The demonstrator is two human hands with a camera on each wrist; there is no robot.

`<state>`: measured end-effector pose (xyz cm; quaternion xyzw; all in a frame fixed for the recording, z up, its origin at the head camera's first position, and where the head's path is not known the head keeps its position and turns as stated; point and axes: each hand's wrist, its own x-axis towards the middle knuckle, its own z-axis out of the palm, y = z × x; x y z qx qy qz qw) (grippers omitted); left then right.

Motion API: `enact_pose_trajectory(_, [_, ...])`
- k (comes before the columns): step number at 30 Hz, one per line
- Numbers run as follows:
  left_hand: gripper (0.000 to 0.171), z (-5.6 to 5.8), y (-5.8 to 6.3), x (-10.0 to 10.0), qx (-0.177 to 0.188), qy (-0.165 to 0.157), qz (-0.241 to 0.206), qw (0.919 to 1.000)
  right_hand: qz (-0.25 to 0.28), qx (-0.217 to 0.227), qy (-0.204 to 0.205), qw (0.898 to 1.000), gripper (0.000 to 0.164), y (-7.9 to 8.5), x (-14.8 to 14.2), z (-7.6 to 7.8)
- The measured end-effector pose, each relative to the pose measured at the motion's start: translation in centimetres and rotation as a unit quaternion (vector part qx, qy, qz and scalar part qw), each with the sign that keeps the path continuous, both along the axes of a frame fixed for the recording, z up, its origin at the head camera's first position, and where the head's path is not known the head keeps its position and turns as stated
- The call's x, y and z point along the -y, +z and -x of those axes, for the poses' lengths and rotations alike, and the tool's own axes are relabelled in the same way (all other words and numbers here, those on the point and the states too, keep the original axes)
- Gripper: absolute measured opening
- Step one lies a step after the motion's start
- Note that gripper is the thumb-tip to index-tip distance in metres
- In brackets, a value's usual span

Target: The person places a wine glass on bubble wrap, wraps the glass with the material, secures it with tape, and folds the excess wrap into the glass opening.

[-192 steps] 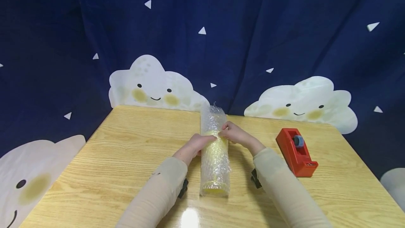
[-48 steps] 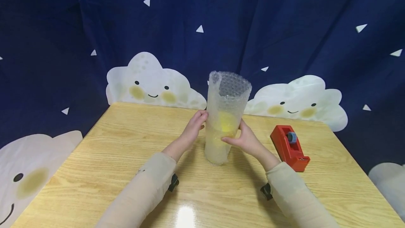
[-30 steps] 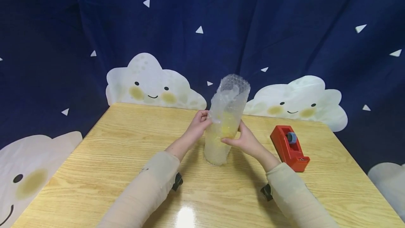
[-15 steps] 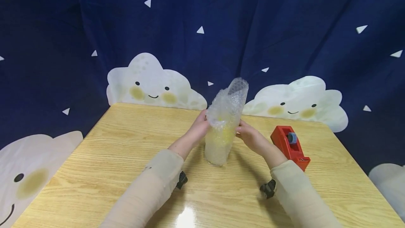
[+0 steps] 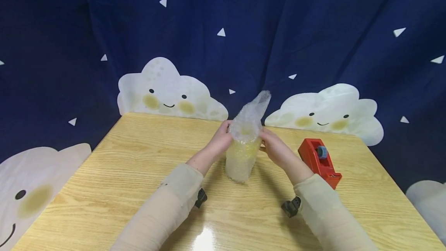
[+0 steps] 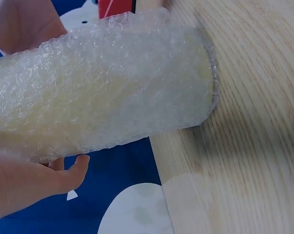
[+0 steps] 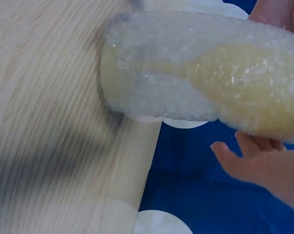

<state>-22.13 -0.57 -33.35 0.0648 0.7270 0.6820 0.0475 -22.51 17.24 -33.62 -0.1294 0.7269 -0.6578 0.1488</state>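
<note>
A yellow stemmed glass (image 7: 234, 78), its foot, thin stem and bowl showing through, stands upright on the table inside bubble wrap (image 5: 240, 165). Above the bowl the wrap is crumpled inward, and one twisted peak (image 5: 259, 102) sticks up to the right. My left hand (image 5: 221, 138) holds the upper left side of the wrap, its fingers partly hidden behind it. Across from it, my right hand (image 5: 275, 146) grips the upper right side, thumb against the film. Both hands flank the wrapped glass in the wrist views too.
A red tape dispenser (image 5: 318, 162) with a blue roll stands to the right of my right hand. Small black wrist cameras (image 5: 290, 206) hang under the sleeves. The wooden table (image 5: 150, 146) ends at a dark blue curtain (image 5: 195, 30) with cloud prints.
Earlier the wrapped glass lay flat; it then stood with an open tube of wrap on top. Both hands have since pressed the top inward, and the right hand has shifted higher.
</note>
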Motion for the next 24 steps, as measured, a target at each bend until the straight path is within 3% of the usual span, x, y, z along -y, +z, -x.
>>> enact_pose_trajectory(4, [0.04,0.0,-0.3,0.1,-0.038,-0.017,-0.001,0.9991,-0.031,0.006,-0.045,0.998,0.027,0.4,0.7,-0.1])
enact_pose_trajectory(9, [0.049,-0.1,-0.7,0.4,-0.08,-0.065,-0.027,0.9943,-0.062,0.002,-0.077,0.995,0.042,0.7,1.3,-0.3])
enact_pose_trajectory(12, [0.052,-0.2,-0.7,0.7,-0.058,-0.083,-0.046,0.9938,-0.076,-0.01,-0.087,0.993,0.043,0.8,1.5,-0.4])
enact_pose_trajectory(18, [0.053,-0.3,-0.6,1.1,0.009,-0.059,-0.04,0.9974,-0.09,-0.022,-0.105,0.99,0.043,1.0,1.7,-0.4])
enact_pose_trajectory(24, [0.05,-0.1,0.0,0.9,0.014,-0.056,-0.015,0.9982,-0.095,-0.024,-0.108,0.989,0.044,1.1,1.7,-0.5])
